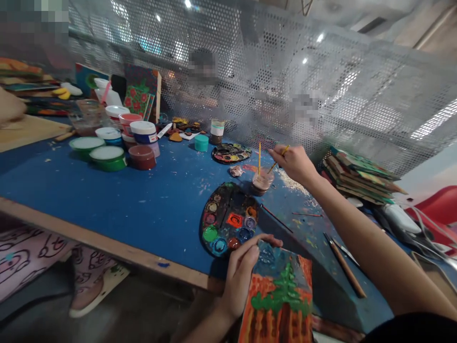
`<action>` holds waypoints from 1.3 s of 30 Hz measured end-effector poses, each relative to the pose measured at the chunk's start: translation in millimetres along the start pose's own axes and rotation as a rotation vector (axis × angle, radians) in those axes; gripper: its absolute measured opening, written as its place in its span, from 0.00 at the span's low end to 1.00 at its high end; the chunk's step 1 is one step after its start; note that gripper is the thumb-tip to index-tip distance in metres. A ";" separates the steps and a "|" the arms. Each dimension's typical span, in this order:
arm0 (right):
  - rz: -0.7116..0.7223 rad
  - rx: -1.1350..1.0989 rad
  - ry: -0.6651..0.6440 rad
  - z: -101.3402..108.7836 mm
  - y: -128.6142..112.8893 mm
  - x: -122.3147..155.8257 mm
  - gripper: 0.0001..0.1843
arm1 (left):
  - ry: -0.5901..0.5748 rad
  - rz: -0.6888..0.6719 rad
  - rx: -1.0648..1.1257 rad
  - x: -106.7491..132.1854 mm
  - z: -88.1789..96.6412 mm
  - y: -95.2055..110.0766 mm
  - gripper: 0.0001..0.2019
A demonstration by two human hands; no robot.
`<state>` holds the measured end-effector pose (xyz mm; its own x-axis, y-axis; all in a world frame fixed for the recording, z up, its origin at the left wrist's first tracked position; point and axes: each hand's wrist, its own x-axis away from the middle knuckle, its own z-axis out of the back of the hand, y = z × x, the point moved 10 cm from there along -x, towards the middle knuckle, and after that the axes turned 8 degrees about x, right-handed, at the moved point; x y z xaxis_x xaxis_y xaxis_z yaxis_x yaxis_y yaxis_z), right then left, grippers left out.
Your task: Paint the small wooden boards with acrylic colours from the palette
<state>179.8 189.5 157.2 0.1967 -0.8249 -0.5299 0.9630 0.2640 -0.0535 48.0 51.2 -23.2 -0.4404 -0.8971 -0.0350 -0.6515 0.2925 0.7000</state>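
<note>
My left hand [240, 274] grips the top left corner of a small painted canvas [280, 300] showing a green tree on orange and blue, held at the table's near edge. My right hand [294, 163] is stretched out and pinches a thin paintbrush [279, 159] whose tip dips into a cup of murky rinse water [262, 181]. A second brush [259, 158] stands upright in that cup. An oval paint palette [228, 220] with wells of several colours lies on the blue table [117, 195] just beyond my left hand.
Paint jars [143, 132] and lidded tubs [107, 157] crowd the far left. A round palette [231, 153] and a teal pot [201, 143] sit further back. Stacked painted boards [357, 174] lie at right; loose brushes [344, 267] rest near my right forearm. A perforated screen [285, 81] backs the table.
</note>
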 end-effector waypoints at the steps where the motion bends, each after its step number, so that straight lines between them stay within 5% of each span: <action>1: 0.006 -0.001 0.006 1.8 -0.1 1.5 0.23 | -0.010 -0.003 0.001 -0.1 -0.5 -0.2 0.14; 8: -0.002 0.003 0.279 65.2 -4.6 36.2 0.23 | 0.002 -0.009 0.004 -0.4 0.5 -0.5 0.14; 11: -0.081 -0.158 0.381 79.3 1.5 66.2 0.20 | -0.014 -0.001 -0.028 0.1 -2.0 1.0 0.14; 19: -0.410 -0.711 0.158 1.5 48.5 124.1 0.25 | -0.006 0.001 0.021 -1.0 -2.8 0.4 0.13; 24: -0.429 -0.761 0.024 -30.4 42.7 131.2 0.23 | 0.037 -0.016 0.031 -1.9 -1.4 1.6 0.13; 31: -0.406 -0.696 -0.075 -46.2 22.9 112.6 0.20 | -0.004 -0.041 0.024 -5.3 -5.8 1.2 0.13; 39: -0.325 -0.654 0.025 -33.3 15.2 99.8 0.18 | -0.025 -0.075 0.032 -4.2 -8.7 4.5 0.13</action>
<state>207.9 127.8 75.3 -0.0918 -0.9029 -0.4198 0.6635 0.2589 -0.7019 52.2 53.4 -13.7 -0.4044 -0.9085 -0.1050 -0.7026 0.2351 0.6716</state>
